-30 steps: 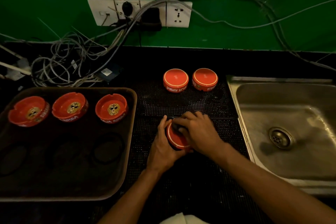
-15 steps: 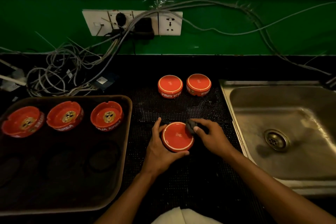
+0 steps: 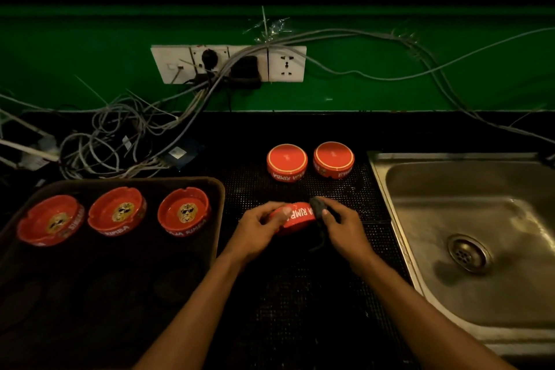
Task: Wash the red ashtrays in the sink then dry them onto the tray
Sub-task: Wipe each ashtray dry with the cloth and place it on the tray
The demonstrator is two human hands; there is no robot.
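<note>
My left hand (image 3: 255,228) grips a red ashtray (image 3: 295,217) tilted on its side, lettered wall facing me, just left of the steel sink (image 3: 468,237) on the black mat (image 3: 300,294). My right hand (image 3: 342,227) pinches a dark cloth (image 3: 319,210), I think, against the ashtray's right edge. Two more ashtrays, (image 3: 287,161) and (image 3: 333,159), sit upside down farther back from the sink's left rim. Three upright ashtrays, (image 3: 50,219), (image 3: 117,210) and (image 3: 183,212), line the brown tray (image 3: 220,198), well left of the sink.
</note>
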